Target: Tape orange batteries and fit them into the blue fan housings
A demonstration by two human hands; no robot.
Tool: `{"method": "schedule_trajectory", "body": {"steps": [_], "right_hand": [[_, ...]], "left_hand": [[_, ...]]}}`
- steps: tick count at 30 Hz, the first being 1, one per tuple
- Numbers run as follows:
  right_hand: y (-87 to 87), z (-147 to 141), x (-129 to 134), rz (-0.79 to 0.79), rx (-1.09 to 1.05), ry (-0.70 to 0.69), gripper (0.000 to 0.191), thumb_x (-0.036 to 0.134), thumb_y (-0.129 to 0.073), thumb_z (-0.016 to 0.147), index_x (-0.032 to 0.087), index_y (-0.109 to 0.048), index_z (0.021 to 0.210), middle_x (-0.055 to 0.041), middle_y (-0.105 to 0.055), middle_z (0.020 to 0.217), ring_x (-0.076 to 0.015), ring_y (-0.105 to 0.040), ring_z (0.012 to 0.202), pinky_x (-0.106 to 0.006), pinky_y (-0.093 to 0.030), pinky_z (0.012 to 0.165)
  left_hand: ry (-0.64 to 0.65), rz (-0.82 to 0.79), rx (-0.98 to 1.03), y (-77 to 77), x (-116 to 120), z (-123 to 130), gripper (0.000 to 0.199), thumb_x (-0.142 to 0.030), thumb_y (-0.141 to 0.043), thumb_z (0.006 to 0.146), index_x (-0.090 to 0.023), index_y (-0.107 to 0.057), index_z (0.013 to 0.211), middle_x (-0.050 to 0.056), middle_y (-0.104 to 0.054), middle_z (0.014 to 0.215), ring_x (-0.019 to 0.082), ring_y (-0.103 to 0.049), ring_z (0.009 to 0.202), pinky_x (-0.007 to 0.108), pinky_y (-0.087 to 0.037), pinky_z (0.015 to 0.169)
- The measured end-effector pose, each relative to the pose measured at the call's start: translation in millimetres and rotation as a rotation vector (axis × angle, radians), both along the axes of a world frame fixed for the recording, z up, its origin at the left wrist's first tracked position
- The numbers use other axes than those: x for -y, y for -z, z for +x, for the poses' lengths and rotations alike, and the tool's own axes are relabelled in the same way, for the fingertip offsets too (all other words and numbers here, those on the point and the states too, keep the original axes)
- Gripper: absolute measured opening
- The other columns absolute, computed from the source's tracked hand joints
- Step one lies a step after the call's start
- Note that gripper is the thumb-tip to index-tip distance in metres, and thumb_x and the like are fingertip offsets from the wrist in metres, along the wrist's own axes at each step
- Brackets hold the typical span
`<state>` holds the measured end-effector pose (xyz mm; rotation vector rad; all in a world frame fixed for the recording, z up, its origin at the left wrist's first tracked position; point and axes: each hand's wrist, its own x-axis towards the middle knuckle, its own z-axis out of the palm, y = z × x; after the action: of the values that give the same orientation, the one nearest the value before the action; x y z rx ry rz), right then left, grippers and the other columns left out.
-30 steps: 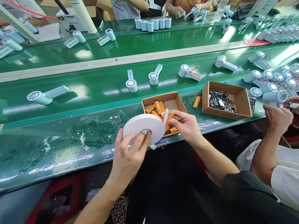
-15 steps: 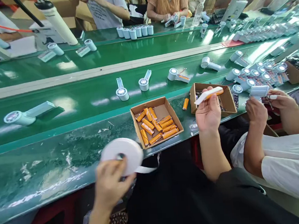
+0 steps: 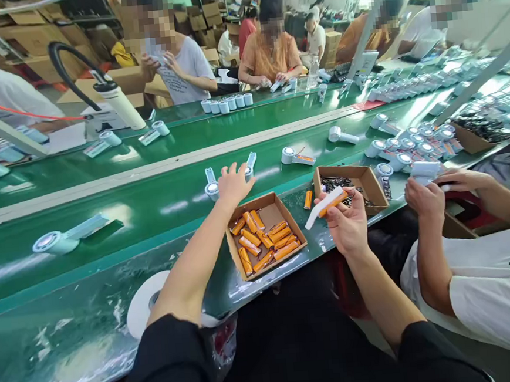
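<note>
My left hand (image 3: 235, 183) reaches over the green belt with its fingers spread. It partly covers a pale blue handheld fan body (image 3: 251, 160); I cannot tell whether it touches it. Another fan body (image 3: 211, 188) is just left of the hand. My right hand (image 3: 348, 225) grips an orange battery (image 3: 330, 204) with a white tape strip (image 3: 316, 214) along it, one end sticking out. Below my hands, an open cardboard box (image 3: 301, 243) contains several orange batteries (image 3: 265, 239). Under my left forearm lies a roll of white tape (image 3: 138, 306), partly hidden.
A second box (image 3: 376, 190) holds small dark parts, with a loose battery (image 3: 308, 199) beside it. More fan bodies (image 3: 56, 242) lie along the belt. At right, a co-worker's hands (image 3: 427, 198) hold a fan body. Several people work across the line.
My left hand has put the tape roll down on the table and moved up and right to the fan bodies. My right hand still holds the taped battery, now tilted. The view has risen.
</note>
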<state>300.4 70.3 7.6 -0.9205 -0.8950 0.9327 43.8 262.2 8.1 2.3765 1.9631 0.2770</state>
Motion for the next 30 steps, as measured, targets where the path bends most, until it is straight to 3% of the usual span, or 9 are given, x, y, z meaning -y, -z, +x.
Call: {"method": "schedule_trajectory", "body": {"steps": [3,5,8,10,13,17,21,25,30], "right_hand": [[-8.1,14.1,7.9,-0.002,0.035,-0.027,0.06,0.044,-0.09,0.077,0.034,-0.05,0.12,-0.0055,-0.082,0.107,-0.0309,-0.08,0.101,-0.053,-0.066,0.09],[-13.2,34.1,14.4,-0.009,0.109,-0.052,0.055,0.04,-0.09,0.078,0.033,-0.054,0.118,-0.0062,-0.082,0.106,-0.0309,-0.081,0.096,-0.051,-0.068,0.085],[-26.1,63.1,6.7,0.021,0.222,-0.123,0.049,0.032,-0.09,0.08,0.032,-0.059,0.119,-0.0051,-0.083,0.106,-0.0284,-0.081,0.092,-0.044,-0.07,0.078],[-36.3,68.8,-18.3,0.073,0.282,-0.173,0.047,0.029,-0.09,0.08,0.031,-0.062,0.117,-0.0038,-0.083,0.105,-0.0268,-0.081,0.093,-0.041,-0.07,0.078],[-41.6,49.7,-81.0,0.122,0.364,-0.256,0.046,0.03,-0.091,0.077,0.029,-0.066,0.116,-0.0031,-0.082,0.105,-0.0258,-0.08,0.101,-0.04,-0.069,0.085],[-18.9,5.0,-171.4,0.101,0.531,-0.429,0.043,0.034,-0.083,0.081,0.026,-0.067,0.12,-0.0009,-0.082,0.098,-0.0214,-0.08,0.089,-0.037,-0.067,0.084],[13.5,-17.9,-226.3,0.098,0.757,-0.471,0.044,0.03,-0.073,0.085,0.027,-0.065,0.127,0.001,-0.081,0.095,-0.0195,-0.08,0.086,-0.033,-0.065,0.084],[29.6,-19.4,-244.1,0.096,0.947,-0.466,0.035,0.026,-0.068,0.089,0.026,-0.066,0.124,-0.0009,-0.082,0.098,-0.0199,-0.08,0.089,-0.031,-0.063,0.082],[34.0,-16.7,-244.2,0.065,1.336,-0.485,0.037,0.023,-0.063,0.096,0.023,-0.061,0.133,-0.0033,-0.082,0.104,-0.0195,-0.079,0.095,-0.029,-0.06,0.085]], "left_hand": [[-0.037,-0.149,-0.127,-3.2,-48.6,30.4,0.065,-0.058,-0.036,0.104,-0.015,-0.053,0.15,0.027,-0.048,0.152,0.043,-0.05,0.134,0.054,-0.05,0.099],[0.036,-0.195,-0.158,-2.7,-61.2,29.6,0.057,-0.05,-0.043,0.103,-0.014,-0.062,0.142,0.026,-0.059,0.136,0.038,-0.061,0.121,0.05,-0.052,0.097],[0.208,-0.267,-0.219,0.7,-64.2,13.9,0.041,-0.037,-0.062,0.092,-0.025,-0.071,0.13,0.016,-0.064,0.132,0.032,-0.066,0.115,0.044,-0.053,0.099],[0.302,-0.305,-0.25,4.1,-62.8,5.9,0.036,-0.028,-0.07,0.084,-0.029,-0.076,0.12,0.012,-0.064,0.136,0.031,-0.065,0.118,0.041,-0.053,0.1],[0.36,-0.32,-0.268,9.6,-64.7,5.6,0.033,-0.024,-0.071,0.081,-0.026,-0.079,0.112,0.013,-0.064,0.135,0.032,-0.064,0.121,0.039,-0.053,0.101],[0.378,-0.319,-0.233,14.3,-77.2,11.3,0.024,-0.031,-0.066,0.087,-0.026,-0.08,0.105,0.008,-0.073,0.121,0.026,-0.068,0.111,0.035,-0.053,0.098],[0.398,-0.292,-0.158,16.3,-84.0,8.9,0.025,-0.04,-0.061,0.092,-0.028,-0.077,0.108,0.004,-0.074,0.123,0.024,-0.069,0.111,0.033,-0.052,0.095],[0.395,-0.268,-0.102,19.6,-81.6,10.3,0.026,-0.037,-0.058,0.095,-0.026,-0.072,0.114,0.005,-0.073,0.126,0.023,-0.069,0.111,0.032,-0.052,0.095],[0.348,-0.274,-0.03,23.6,-83.9,16.9,0.026,-0.036,-0.055,0.097,-0.025,-0.07,0.115,0.007,-0.075,0.12,0.024,-0.07,0.108,0.033,-0.05,0.095]]}}
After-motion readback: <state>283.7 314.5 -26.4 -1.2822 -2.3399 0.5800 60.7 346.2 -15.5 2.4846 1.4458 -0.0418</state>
